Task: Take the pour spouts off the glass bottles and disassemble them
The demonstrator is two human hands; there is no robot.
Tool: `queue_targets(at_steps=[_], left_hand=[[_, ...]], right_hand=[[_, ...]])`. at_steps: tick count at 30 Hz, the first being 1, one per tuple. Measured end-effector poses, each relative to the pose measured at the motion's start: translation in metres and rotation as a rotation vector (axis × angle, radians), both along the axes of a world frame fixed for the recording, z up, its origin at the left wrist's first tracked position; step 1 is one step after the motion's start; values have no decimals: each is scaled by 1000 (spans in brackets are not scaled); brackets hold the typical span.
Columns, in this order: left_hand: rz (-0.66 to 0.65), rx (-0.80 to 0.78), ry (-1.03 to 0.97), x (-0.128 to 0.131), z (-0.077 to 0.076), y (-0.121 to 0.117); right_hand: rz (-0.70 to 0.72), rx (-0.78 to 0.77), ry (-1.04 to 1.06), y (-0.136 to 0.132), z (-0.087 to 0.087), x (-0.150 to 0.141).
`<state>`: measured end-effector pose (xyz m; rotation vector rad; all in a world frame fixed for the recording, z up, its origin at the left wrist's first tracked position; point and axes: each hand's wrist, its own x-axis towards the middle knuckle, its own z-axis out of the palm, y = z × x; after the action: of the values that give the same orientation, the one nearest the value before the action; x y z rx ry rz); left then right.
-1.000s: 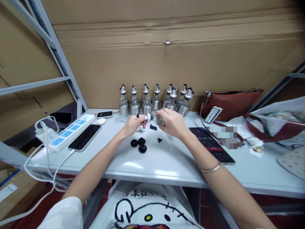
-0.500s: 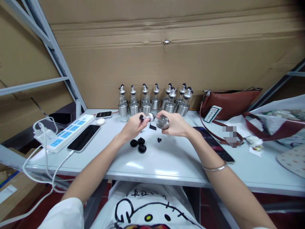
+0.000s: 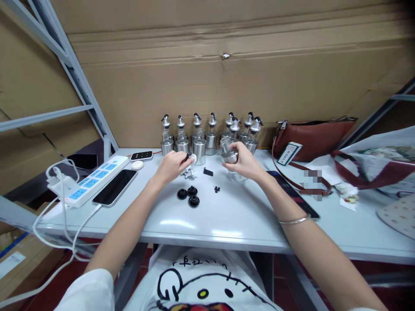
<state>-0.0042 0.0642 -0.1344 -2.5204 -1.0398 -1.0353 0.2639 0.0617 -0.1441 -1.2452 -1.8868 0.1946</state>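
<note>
My left hand (image 3: 170,167) pinches a pourer cap (image 3: 193,159) with a black lever, above the table. Small silver parts (image 3: 188,173) lie just below it. My right hand (image 3: 245,163) is wrapped around an oil bottle (image 3: 231,156) of clear glass with a metal sleeve. The bottle leans, apart from the cap, in front of the back row. Three round black pieces (image 3: 192,190), a small black bar (image 3: 208,172) and a cluster of tiny black bits (image 3: 217,189) lie between my arms.
Several oil bottles (image 3: 211,140), many with pourers, stand along the cardboard (image 3: 162,77) at the back. A power strip (image 3: 97,179) and phone (image 3: 115,187) lie left. To the right are a dark tablet or phone (image 3: 300,201) and brown bag (image 3: 317,138).
My hands have moved apart. The pourer cap went left with my left hand. My right hand carried the bottle right and back, tilting it differently.
</note>
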Motion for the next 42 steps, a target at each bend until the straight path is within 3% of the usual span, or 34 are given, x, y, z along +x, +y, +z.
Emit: queue_targets(at_steps=[5,15,18,23,37,40,42], left_hand=[[23,-106,-18,4,2,-6],[2,-119,-37,5,-2,-4],[4,-125,-18,5,-3,-3],[1,-157,19,4,-4,-3],[-40,-203,97,8,-6,-5],[-61,-202,92,8,-10,-4],[-100,-220,74,9,-13,-4]], right_hand=[[-43,54,94,15,-17,1],[-158,313,2,17,-28,-3],[-129,347,-103,14,-27,-5],[-229,388,-303,10,-21,-8],[-130,186,-459,12,-31,-11],[-87,218,-427,7,-26,-15],[25,272,-376,0,-21,-22]])
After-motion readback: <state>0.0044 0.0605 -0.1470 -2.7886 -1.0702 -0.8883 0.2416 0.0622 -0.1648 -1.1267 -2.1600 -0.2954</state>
